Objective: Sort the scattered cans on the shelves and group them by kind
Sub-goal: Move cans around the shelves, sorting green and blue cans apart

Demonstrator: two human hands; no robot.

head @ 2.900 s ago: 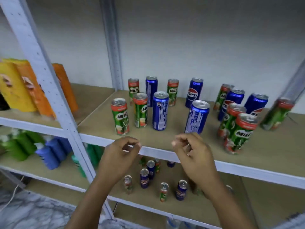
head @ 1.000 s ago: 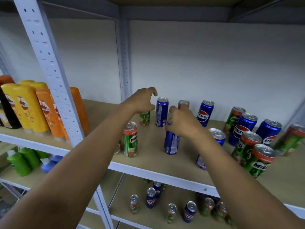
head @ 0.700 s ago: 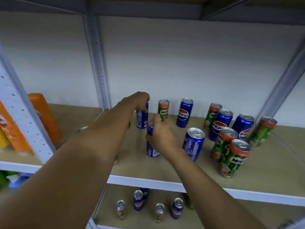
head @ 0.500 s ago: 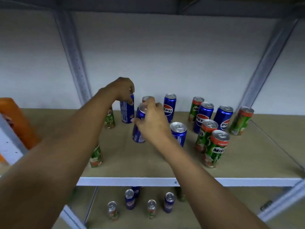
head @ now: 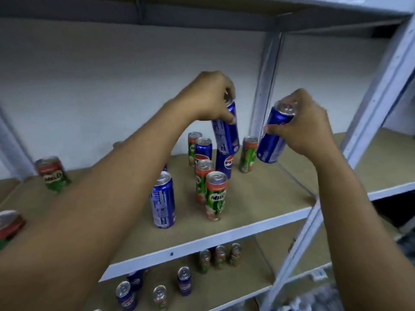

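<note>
My left hand (head: 210, 97) grips a blue Pepsi can (head: 225, 134) by its top and holds it in the air above the shelf (head: 258, 194). My right hand (head: 303, 124) grips a second blue Pepsi can (head: 272, 140), tilted, over the shelf's right part. Below them stands a mixed cluster: a blue Pepsi can (head: 164, 200) at the front, green Milo cans (head: 215, 196), and more blue cans (head: 203, 150) and a Milo can (head: 248, 157) behind. At the far left stand a Milo can (head: 54, 173) and another can (head: 9, 225), part cut off.
A white upright post (head: 379, 90) and a back post (head: 265, 86) bound the bay on the right. On the lower shelf (head: 224, 286) stand several small Pepsi and Milo cans. The adjoining right shelf (head: 381, 158) continues past the post.
Both hands have lifted a blue Pepsi can each off the shelf and carried them up and to the right. The view has swung right, so the orange bottles are out of sight.
</note>
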